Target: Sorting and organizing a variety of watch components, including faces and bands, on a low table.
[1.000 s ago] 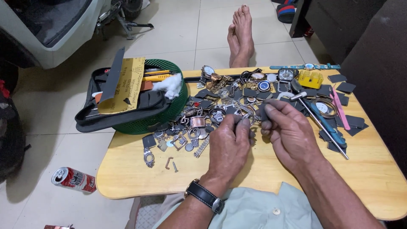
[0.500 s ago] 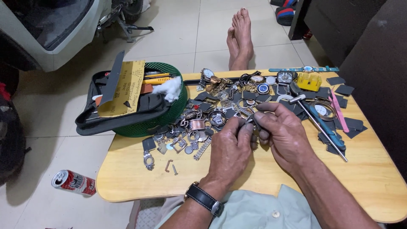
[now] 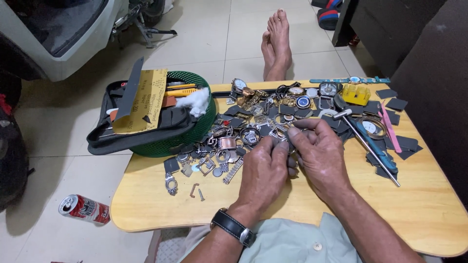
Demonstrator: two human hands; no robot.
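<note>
My left hand (image 3: 264, 171), with a black wristwatch (image 3: 233, 227) on its wrist, and my right hand (image 3: 319, 156) meet over a low wooden table (image 3: 156, 204). Between their fingertips they pinch a small dark metal watch part (image 3: 286, 140). Just beyond the fingers spreads a heap of watch cases, bezels and bracelet links (image 3: 243, 134). The part is mostly hidden by my fingers.
A green mesh basket (image 3: 197, 131) with a black pouch, yellow sandpaper sheet (image 3: 141, 100) and white cotton sits at the table's left. Whole watches (image 3: 297, 91), a yellow box (image 3: 356, 93), dark pads and a small hammer (image 3: 365, 141) lie right. A drinks can (image 3: 84, 208) lies on the floor; bare feet (image 3: 277, 44) rest beyond.
Both hands have stayed together over the same spot, with only small finger shifts around the little part. Nothing else on the table has moved.
</note>
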